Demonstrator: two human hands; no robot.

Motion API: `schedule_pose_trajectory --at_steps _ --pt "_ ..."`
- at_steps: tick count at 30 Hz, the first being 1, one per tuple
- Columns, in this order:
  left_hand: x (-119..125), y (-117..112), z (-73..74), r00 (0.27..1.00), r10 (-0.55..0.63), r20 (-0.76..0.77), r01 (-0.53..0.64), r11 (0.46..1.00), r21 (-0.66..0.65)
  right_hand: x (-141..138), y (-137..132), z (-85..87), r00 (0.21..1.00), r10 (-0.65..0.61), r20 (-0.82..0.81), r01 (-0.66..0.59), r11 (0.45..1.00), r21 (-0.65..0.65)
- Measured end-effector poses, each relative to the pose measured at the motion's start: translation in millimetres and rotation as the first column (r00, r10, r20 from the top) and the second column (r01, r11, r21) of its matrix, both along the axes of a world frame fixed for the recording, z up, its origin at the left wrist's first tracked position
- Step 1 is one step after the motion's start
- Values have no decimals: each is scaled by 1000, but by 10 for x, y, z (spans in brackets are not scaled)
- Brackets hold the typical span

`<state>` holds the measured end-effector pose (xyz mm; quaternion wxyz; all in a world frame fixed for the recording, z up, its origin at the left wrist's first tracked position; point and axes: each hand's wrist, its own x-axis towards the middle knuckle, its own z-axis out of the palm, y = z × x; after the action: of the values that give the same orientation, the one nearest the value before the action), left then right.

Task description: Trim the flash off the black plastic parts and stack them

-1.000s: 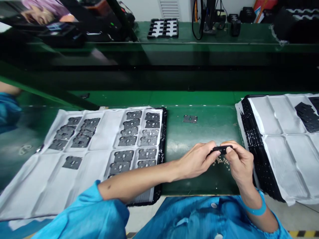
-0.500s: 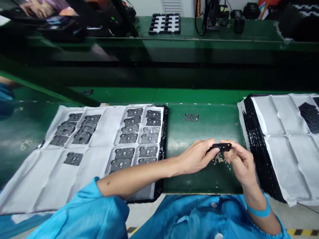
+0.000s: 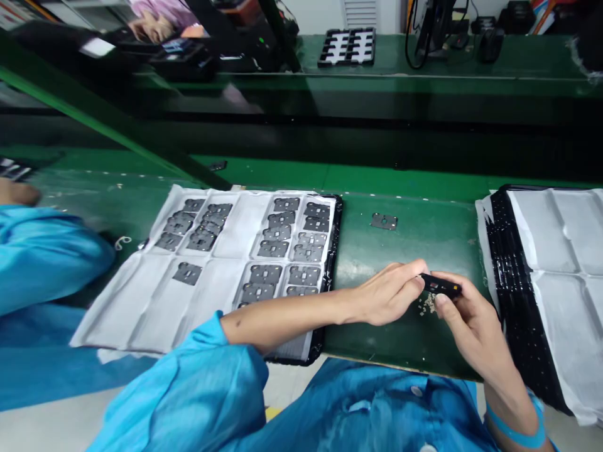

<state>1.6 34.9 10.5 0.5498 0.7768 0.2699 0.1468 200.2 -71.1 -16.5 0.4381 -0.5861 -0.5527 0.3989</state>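
Both my hands meet over the green bench, pinching one small black plate (image 3: 440,287) between them. My left hand (image 3: 389,294) grips its left end with closed fingers. My right hand (image 3: 471,323) holds its right end between thumb and fingers. Under the plate lies a little heap of pale crumbs (image 3: 428,304). To the left sits a black tray (image 3: 330,263) lined with white sheet, holding several grey plates (image 3: 292,242) in rows. One loose grey plate (image 3: 384,221) lies on the bench beyond my hands.
A stack of black trays (image 3: 513,276) under a white sheet (image 3: 560,251) stands at the right. Another person's blue sleeve (image 3: 42,257) reaches in at the left. A further tray (image 3: 348,47) and dark equipment (image 3: 433,28) sit on the far bench.
The view has swung left, shifting everything to the right. My hands still hold the black plate, now tilted with its right end lower. The other person's sleeve has come further into view.
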Motion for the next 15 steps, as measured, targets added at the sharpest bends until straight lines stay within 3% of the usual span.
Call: schedule_pose_trajectory --at_steps 8,15 --pt "-17 -1 -135 997 32 75 -34 999 34 -141 43 33 996 24 88 -35 991 130" --pt "-26 34 -176 999 30 36 -33 996 84 -170 35 7 997 42 57 -49 991 124"
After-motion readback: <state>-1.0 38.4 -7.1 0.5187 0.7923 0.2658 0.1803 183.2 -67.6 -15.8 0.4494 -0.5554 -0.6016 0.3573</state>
